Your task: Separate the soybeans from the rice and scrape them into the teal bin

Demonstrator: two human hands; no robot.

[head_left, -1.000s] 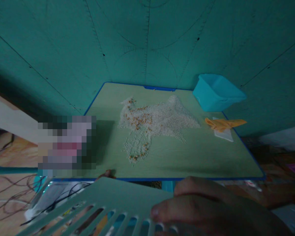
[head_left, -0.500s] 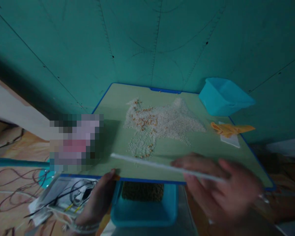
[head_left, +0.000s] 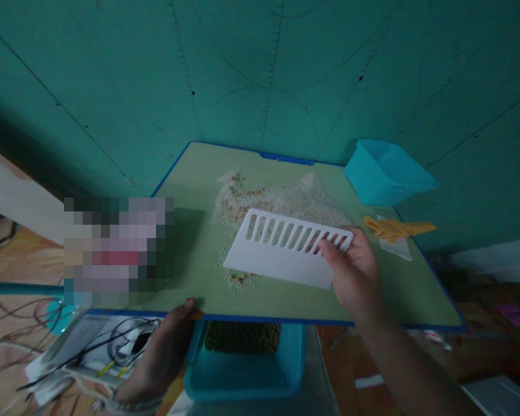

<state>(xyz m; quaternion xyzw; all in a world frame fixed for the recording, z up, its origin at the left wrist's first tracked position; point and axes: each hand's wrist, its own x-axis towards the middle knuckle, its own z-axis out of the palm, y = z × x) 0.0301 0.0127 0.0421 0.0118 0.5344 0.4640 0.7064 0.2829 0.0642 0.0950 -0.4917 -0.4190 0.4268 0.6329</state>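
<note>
Green board point(head_left: 190, 173) beneath slotted scraper point(head_left: 277, 268) in right hand point(head_left: 355, 277)

I'm finding no words, brands or numbers I can read anywhere. The teal panel point(head_left: 225, 69) is carrying thin tick marks point(head_left: 274, 75) along its drawn lines, without legible figures, and the white slotted scraper point(head_left: 281, 266) in my right hand point(head_left: 355, 277) is showing no print.
</note>
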